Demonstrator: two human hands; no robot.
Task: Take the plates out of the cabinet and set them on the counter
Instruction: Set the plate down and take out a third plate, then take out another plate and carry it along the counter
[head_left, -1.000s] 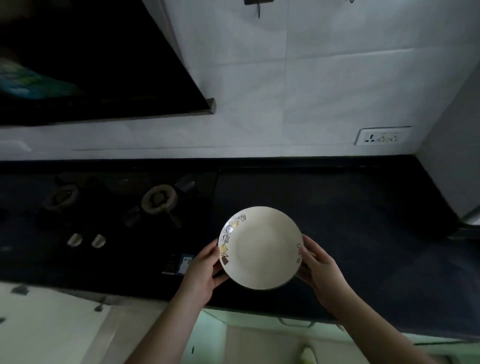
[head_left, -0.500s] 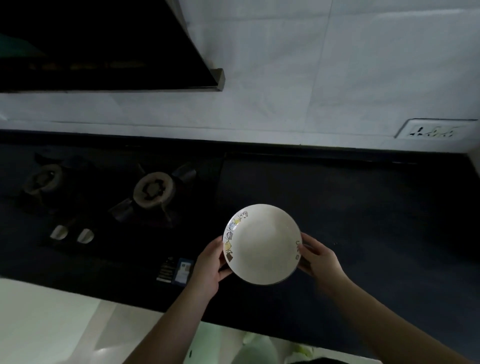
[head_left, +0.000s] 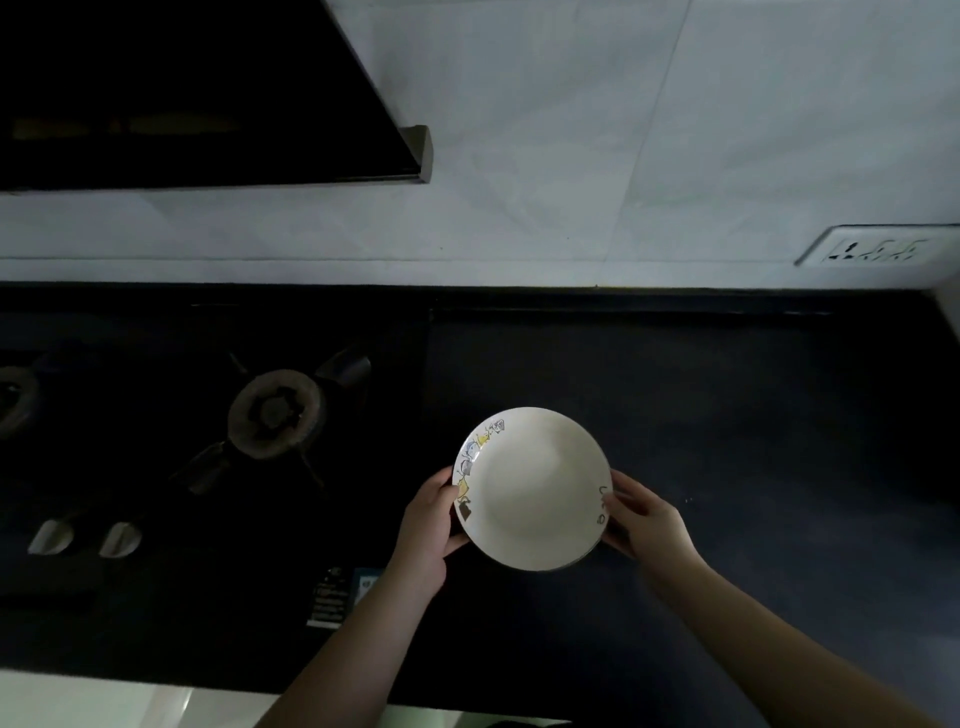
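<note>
A white plate (head_left: 532, 488) with a small coloured pattern on its left rim sits low over the dark counter (head_left: 727, 441), just right of the stove. My left hand (head_left: 431, 525) grips its left edge and my right hand (head_left: 644, 519) grips its right edge. Whether the plate touches the counter I cannot tell. The cabinet is out of view.
A gas stove (head_left: 270, 410) with two burners and knobs (head_left: 83, 538) fills the counter's left half. A black hood (head_left: 208, 104) hangs above it. A wall socket (head_left: 878, 249) sits on the white tiled wall at the right.
The plate and both hands have moved slightly forward and lower over the counter. The camera has tilted down and closer, so the counter's front edge sits lower in view.
</note>
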